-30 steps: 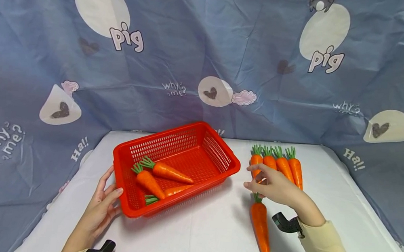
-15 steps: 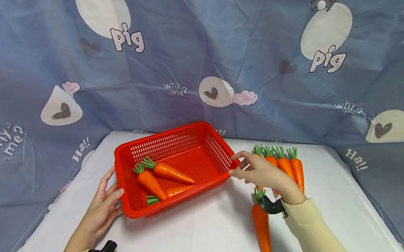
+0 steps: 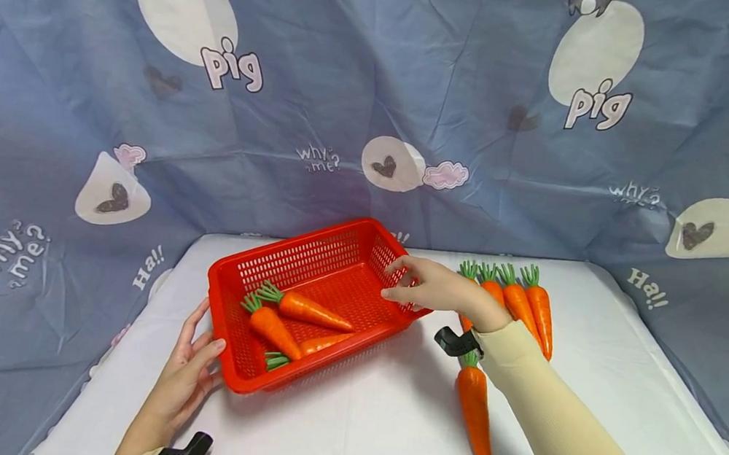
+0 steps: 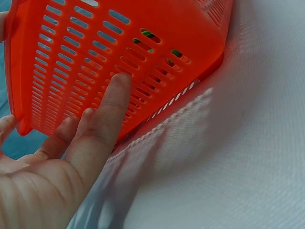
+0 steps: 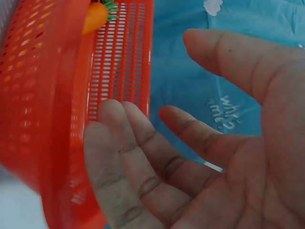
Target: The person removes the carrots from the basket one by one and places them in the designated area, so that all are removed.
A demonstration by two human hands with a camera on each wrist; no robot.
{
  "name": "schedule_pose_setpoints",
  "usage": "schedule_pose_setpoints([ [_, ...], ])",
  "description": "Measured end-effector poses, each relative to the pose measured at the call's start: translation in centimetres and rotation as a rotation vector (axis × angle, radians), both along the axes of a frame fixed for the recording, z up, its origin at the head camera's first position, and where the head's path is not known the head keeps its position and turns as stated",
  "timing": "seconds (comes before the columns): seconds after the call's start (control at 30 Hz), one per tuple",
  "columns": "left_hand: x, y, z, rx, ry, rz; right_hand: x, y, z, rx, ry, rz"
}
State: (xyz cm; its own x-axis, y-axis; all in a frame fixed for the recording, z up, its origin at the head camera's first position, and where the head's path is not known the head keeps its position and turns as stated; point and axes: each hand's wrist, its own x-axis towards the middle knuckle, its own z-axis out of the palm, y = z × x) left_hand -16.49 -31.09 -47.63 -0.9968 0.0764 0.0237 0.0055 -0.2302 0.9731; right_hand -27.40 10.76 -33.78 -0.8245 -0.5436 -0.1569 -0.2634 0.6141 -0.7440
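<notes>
Blue printed cloth [image 3: 325, 92] backed the red plastic basket [image 3: 348, 288] of carrots [image 3: 313, 311], best steadied lightly by the left hand [image 3: 181, 378], relaxed against one end; the spread, empty right hand [image 3: 440, 289] hovered at the other.

Soft shadows, dimmer wrist views

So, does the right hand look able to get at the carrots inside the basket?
Probably yes: the right hand holds nothing and is at one end of the basket, whose top is open, leaving a free way to the carrots.
</notes>
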Motion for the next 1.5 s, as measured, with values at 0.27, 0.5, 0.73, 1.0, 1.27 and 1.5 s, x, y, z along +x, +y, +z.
schedule_pose_setpoints([
  [0.27,0.0,0.1,0.1,-0.009,-0.004,0.009,-2.1,-2.4,0.1,-0.006,-0.009,0.076],
  [0.5,0.0,0.1,0.0,-0.011,-0.004,0.013,-3.5,-5.0,-0.2,-0.010,-0.061,0.103],
  [0.73,-0.2,0.1,0.1,-0.015,0.010,0.014,-4.4,-7.5,-0.5,-0.005,-0.094,0.126],
  [1.0,-0.1,-0.1,-0.2,-0.017,0.018,0.010,-5.3,-9.8,-1.3,0.008,-0.139,0.135],
  [1.27,0.1,-0.1,0.0,-0.027,-0.002,0.029,-5.9,-11.4,-2.3,0.009,-0.161,0.126],
  [1.5,0.1,0.1,0.1,-0.021,0.000,0.028,-6.2,-12.3,-3.3,-0.002,-0.231,0.093],
])
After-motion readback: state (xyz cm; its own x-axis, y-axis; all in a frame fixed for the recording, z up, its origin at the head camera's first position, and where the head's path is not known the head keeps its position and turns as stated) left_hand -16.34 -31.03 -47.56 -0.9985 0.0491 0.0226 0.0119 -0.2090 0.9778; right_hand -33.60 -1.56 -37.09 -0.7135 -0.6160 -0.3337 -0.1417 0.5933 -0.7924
